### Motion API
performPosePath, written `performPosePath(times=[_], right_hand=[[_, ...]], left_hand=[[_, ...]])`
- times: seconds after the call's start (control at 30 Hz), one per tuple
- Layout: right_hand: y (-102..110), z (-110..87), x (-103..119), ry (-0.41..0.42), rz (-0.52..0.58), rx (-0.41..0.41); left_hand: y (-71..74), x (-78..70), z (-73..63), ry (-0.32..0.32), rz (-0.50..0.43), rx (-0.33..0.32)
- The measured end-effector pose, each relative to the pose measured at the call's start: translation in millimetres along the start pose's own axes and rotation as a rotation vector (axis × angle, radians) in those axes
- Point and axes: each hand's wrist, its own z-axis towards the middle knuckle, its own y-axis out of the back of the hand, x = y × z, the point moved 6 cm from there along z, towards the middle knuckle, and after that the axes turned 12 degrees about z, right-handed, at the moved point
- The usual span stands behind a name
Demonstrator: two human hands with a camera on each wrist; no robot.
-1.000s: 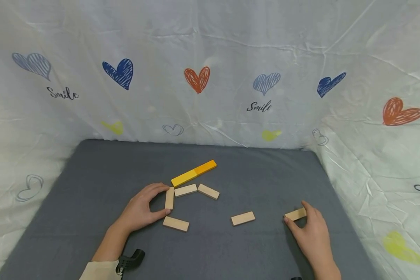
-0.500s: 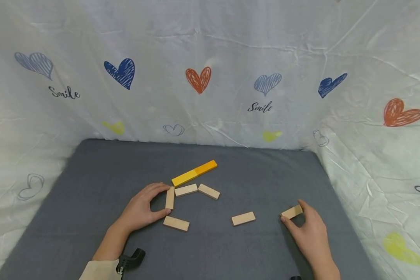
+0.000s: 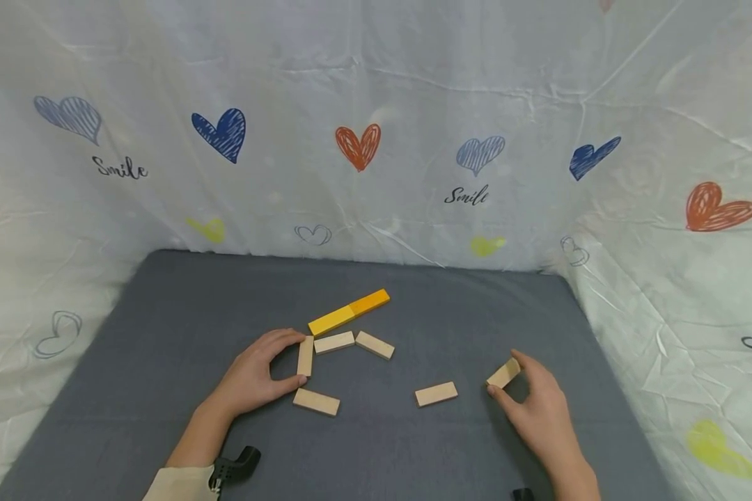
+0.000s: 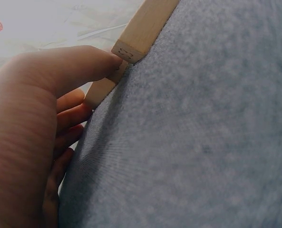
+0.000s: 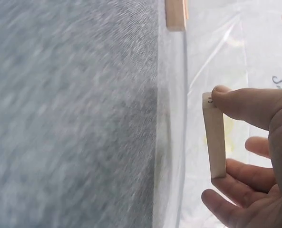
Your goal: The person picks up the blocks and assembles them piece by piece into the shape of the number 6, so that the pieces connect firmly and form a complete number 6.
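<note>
- Our left hand has its grip clamped on the ends of the left block, which lies on the grey bench.
- Our right hand has its grip pinched on the ends of the right block, held above the bench.
- Between our hands, we see the middle block lying apart.
- Just beyond the left block, the yellow block meets the orange block end to end.

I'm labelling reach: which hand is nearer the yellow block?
Left. The left hand is just in front and left of the yellow block; the right hand is well off to its right.
</note>
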Motion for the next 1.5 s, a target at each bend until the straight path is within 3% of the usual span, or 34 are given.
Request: performPosePath(times=[0.47, 1.0, 1.5], right_hand=[[-18.2, 2.1, 12.4, 0.079, 0.046, 0.013], [-35.4, 11.5, 26.3, 0.089, 0.067, 0.127], [-51.0, 18.0, 39.4, 0.136, 0.082, 0.149]], left_hand=[[3.1, 4.2, -1.5, -0.015, 0.011, -0.005], [-2.1, -0.9, -1.0, -0.008, -0.013, -0.002], [-2.3, -0.1, -0.9, -0.001, -0.001, -0.011]])
